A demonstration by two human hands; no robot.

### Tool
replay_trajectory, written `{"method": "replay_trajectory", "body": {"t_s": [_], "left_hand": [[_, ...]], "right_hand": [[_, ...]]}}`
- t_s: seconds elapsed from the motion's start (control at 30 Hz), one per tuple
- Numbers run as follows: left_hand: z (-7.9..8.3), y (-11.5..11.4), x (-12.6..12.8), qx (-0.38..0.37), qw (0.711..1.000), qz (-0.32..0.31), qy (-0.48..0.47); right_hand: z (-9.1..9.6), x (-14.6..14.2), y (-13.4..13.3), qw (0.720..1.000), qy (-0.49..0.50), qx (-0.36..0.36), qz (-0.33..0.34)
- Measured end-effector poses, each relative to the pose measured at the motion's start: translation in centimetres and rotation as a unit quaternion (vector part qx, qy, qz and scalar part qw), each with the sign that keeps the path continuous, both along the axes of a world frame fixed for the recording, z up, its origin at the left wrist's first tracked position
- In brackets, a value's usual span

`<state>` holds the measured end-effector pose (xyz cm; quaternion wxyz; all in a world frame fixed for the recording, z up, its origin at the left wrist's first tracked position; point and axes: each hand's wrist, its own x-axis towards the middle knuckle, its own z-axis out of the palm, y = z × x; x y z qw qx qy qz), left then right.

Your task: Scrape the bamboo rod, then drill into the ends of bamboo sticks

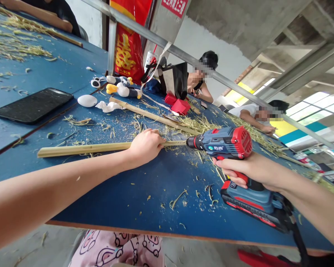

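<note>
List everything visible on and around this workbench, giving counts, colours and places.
Workbench: 1, blue, filling the view.
Cordless drill: 1, blue and red, near right.
Bamboo strips: 2, pale yellow, centre of bench.
Shavings: many, straw-coloured, scattered across bench.
Smartphone: 1, black, bench left.
Egg-shaped object: 1, white, beside the smartphone.
Toy pieces: several, white and yellow, beyond it.
Bag: 1, black, far centre.
Box: 1, red, before the bag.
Co-workers: 3, beyond the bench.
Left hand: 1, on nearer strip.
Right hand: 1, around the drill.

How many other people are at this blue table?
3: a black-topped person at far left, a person behind the black bag, a white-shirted person at right. More may be hidden.
</note>
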<state>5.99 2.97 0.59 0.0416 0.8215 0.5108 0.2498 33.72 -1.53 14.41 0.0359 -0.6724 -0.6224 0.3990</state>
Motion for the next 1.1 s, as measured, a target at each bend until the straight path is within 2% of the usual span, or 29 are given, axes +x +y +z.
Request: {"method": "replay_trajectory", "body": {"t_s": [0.4,0.87,1.1], "left_hand": [[0.0,-0.2,0.2,0.006,1.0,-0.004,0.015],[-0.1,0.2,0.0,0.01,1.0,-0.012,0.013],[0.0,0.3,-0.1,0.009,1.0,-0.018,0.015]], "right_hand": [[1.8,-2.5,0.2,0.999,-0.009,-0.026,-0.022],[0.9,-1.8,-0.1,1.0,-0.004,-0.016,-0.023],[1.2,-2.1,0.0,1.0,0.004,-0.014,-0.014]]}}
